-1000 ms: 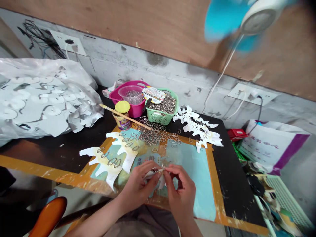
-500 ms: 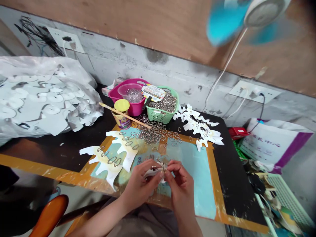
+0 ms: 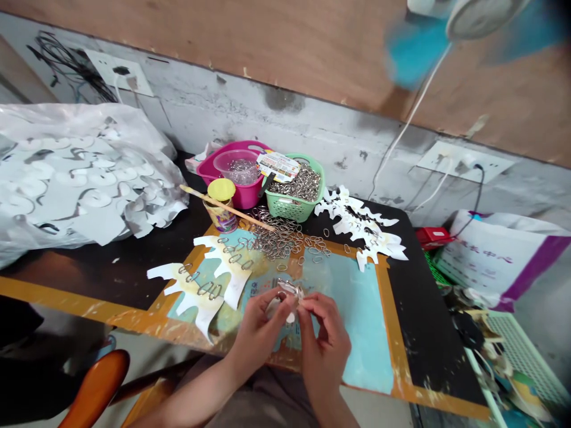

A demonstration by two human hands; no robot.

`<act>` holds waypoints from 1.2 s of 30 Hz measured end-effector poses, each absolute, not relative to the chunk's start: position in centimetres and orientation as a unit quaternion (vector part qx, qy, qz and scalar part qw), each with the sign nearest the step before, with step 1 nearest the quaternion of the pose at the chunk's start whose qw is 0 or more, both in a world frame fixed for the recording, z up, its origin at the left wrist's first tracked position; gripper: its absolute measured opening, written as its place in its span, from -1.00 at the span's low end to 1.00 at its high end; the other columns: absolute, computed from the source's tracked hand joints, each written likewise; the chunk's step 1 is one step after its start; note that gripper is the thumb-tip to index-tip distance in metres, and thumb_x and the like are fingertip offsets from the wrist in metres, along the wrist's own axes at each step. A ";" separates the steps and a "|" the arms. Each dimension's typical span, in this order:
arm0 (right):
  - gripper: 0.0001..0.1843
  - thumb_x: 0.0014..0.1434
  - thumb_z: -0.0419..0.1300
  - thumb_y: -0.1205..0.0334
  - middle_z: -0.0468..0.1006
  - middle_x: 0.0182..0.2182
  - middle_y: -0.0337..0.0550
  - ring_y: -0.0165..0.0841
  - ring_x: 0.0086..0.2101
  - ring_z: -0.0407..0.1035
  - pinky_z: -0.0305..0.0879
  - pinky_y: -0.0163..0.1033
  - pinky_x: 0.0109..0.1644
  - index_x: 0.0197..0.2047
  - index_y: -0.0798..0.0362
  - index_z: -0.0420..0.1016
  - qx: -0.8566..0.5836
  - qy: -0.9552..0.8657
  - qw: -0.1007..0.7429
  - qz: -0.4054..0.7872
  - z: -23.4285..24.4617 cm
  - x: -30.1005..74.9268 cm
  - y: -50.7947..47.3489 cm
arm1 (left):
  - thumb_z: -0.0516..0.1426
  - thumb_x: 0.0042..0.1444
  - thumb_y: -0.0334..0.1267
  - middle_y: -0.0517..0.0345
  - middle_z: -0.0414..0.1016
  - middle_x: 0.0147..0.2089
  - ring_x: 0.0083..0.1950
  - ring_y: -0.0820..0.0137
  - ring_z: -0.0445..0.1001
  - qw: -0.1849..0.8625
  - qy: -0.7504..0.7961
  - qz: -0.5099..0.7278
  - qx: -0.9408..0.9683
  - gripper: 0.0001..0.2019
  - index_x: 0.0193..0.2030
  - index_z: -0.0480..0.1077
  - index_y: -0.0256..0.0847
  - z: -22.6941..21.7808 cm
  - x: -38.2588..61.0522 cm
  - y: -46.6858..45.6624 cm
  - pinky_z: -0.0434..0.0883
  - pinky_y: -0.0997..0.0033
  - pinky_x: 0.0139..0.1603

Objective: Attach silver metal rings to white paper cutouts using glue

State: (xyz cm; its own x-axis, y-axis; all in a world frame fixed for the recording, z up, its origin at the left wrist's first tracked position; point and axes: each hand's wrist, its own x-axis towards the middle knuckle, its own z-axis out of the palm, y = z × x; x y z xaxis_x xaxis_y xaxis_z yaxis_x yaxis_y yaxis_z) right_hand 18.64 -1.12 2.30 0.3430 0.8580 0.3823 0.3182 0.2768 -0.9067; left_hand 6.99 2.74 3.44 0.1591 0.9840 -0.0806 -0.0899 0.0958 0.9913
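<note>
My left hand (image 3: 262, 321) pinches a white cut-out strip (image 3: 289, 290) with metal rings on it, held just above the blue sheet (image 3: 361, 333). The fingers of my right hand (image 3: 323, 327) are closed on the strip's right side, at a ring; exactly what they grip is partly hidden. To the left lie two flat white cut-out pieces, a nearer piece (image 3: 196, 303) and a farther piece (image 3: 234, 285), each with yellowish glue and a row of oval metal rings. Beyond my hands spreads a loose pile of oval rings (image 3: 281, 238).
A pale green basket (image 3: 294, 208) full of rings and a pink basket (image 3: 243, 193) stand at the back. A wooden stick (image 3: 227, 208) rests across a yellow-lidded tub (image 3: 220, 214). Finished-looking white pieces (image 3: 370, 232) lie right; a plastic bag of cut-outs (image 3: 80, 184) lies left. A fan (image 3: 482, 21) spins overhead.
The strip between my hands has turned so more of its white surface and rings show. My fingers have shifted slightly on it; the view has moved a little.
</note>
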 end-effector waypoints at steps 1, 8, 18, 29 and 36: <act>-0.88 0.34 0.19 0.33 0.55 -0.14 -0.11 -0.26 -0.09 0.46 0.41 -0.16 0.00 -0.15 -0.05 0.56 -0.563 -0.533 0.599 0.201 2.2 18.6 -1.1 | 0.20 0.20 0.07 0.11 0.53 -0.31 -0.40 0.42 0.39 0.584 0.454 0.472 0.479 -0.64 -0.20 0.53 -0.23 3.2 6.9 2.6 0.36 0.51 -0.41; -0.74 0.32 0.19 0.43 0.53 -0.14 -0.09 -0.26 -0.13 0.48 0.50 -0.14 -0.09 -0.03 -0.08 0.57 -0.558 -0.563 0.605 0.075 2.2 18.0 -0.8 | 0.12 0.32 -0.10 0.08 0.54 -0.27 -0.17 0.29 0.46 0.490 0.418 0.466 0.607 -0.75 -0.15 0.55 -0.19 3.6 6.6 2.3 0.42 0.40 -0.12; -0.53 0.26 0.14 0.51 0.50 -0.04 0.02 -0.13 -0.04 0.44 0.48 0.06 -0.05 0.17 -0.08 0.47 -0.509 -0.622 0.593 0.053 2.2 18.1 -1.4 | 0.18 0.26 -0.04 0.15 0.46 -0.39 -0.38 0.43 0.34 0.543 0.440 0.435 0.567 -0.69 -0.36 0.44 -0.26 4.7 6.8 3.2 0.30 0.51 -0.39; -0.45 0.22 0.10 0.51 0.47 0.06 0.08 -0.09 0.04 0.38 0.40 0.10 0.07 0.24 -0.01 0.43 -0.486 -0.660 0.570 0.064 1.4 18.1 -1.5 | 0.25 0.18 -0.04 0.22 0.36 -0.50 -0.48 0.52 0.24 0.585 0.436 0.432 0.530 -0.68 -0.41 0.42 -0.28 4.5 6.4 4.3 0.21 0.55 -0.49; -0.82 0.38 0.12 0.22 0.52 -0.04 -0.02 -0.20 0.01 0.43 0.41 -0.08 0.07 -0.01 -0.02 0.50 -0.499 -0.554 0.605 0.279 3.3 21.3 0.6 | 0.22 0.23 -0.05 0.32 0.26 -0.57 -0.57 0.59 0.12 0.594 0.417 0.411 0.552 -0.70 -0.34 0.44 -0.28 4.8 4.9 5.4 0.08 0.59 -0.57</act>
State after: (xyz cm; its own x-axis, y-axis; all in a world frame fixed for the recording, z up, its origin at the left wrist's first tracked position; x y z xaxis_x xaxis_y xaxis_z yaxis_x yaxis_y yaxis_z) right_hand 21.34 0.58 3.28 0.2296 0.8909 0.3920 0.2149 0.3464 -0.9131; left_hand 4.92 5.42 4.83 0.3153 0.9481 -0.0413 -0.0273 0.0526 0.9982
